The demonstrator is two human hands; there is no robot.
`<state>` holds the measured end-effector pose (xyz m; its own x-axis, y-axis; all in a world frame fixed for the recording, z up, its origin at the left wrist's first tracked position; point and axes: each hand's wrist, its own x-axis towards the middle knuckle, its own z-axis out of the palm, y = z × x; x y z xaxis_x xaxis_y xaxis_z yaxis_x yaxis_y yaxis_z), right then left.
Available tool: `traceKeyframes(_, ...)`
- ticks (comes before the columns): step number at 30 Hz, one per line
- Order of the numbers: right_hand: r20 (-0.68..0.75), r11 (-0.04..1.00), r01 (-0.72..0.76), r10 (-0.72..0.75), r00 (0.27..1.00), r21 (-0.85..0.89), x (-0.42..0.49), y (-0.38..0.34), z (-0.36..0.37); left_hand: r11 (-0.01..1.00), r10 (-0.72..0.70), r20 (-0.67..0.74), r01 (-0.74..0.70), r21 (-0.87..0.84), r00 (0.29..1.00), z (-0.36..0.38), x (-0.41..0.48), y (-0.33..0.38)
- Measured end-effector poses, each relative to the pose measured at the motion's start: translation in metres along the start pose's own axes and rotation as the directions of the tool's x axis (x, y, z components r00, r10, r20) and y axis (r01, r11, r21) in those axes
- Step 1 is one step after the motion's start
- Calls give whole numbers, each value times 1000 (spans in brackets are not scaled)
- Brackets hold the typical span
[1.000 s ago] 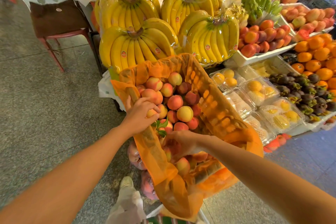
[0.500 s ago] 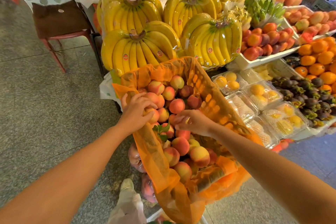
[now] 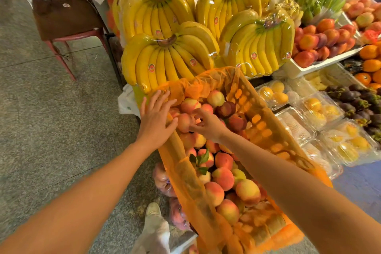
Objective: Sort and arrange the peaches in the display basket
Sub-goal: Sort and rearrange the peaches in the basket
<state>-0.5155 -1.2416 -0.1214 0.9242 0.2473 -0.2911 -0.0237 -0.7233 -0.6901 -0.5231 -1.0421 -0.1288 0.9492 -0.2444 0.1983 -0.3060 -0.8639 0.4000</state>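
The peaches [image 3: 223, 178] lie heaped in the orange basket [image 3: 266, 121], round and faintly fuzzy, blushed pink over yellow, with a few darker red ones at the far end and a sprig of green leaves near the middle. Half a second ago the left grip [image 3: 156, 121] was curled over fruit at the basket's left edge. Now it is released, fingers straight and fanned, palm down on the rim, its thumb side against one peach [image 3: 184, 122]. The right grip [image 3: 208, 125] has moved farther in and to the left, and its bent fingers and thumb now pinch that same peach from the other side. Both forearms reach forward and meet over the far left part of the heap.

The basket is slotted plastic, lined with a thin, crinkled, see-through orange liner [image 3: 185, 181] that sags over its walls. Just behind it are glossy bananas [image 3: 169, 64] wrapped in clear film. To the right sit clear plastic boxes [image 3: 321, 109] of yellow fruit. To the left is the speckled stone floor [image 3: 51, 119].
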Motion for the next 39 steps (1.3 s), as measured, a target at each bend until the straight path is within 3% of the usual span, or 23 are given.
traceKeyframes(4,-186,996,-87,82,979,-18,10,-1,23,999,33,0,-33,-12,999,4,0,-11)
traceKeyframes(7,-246,991,-128,131,960,28,11,-5,28,998,39,-6,-39,-49,999,5,1,-13)
traceKeyframes(11,-220,980,-147,174,960,137,6,-4,20,996,54,-8,-55,-74,998,2,1,-13)
traceKeyframes(17,-136,850,-148,248,959,505,-26,-1,-22,994,107,-40,-107,9,993,-8,16,0)
traceKeyframes(20,-153,778,-155,308,939,609,-50,10,-45,979,199,68,-202,39,978,-7,34,23)
traceKeyframes(25,-205,734,-181,403,892,654,-92,35,-71,940,326,396,-340,-39,858,20,56,62)
traceKeyframes(32,-210,654,-154,444,871,740,-132,62,-96,875,432,633,-468,-122,643,73,58,112)
traceKeyframes(39,-188,599,-136,446,875,789,-156,78,-110,793,388,699,-604,80,601,93,60,133)
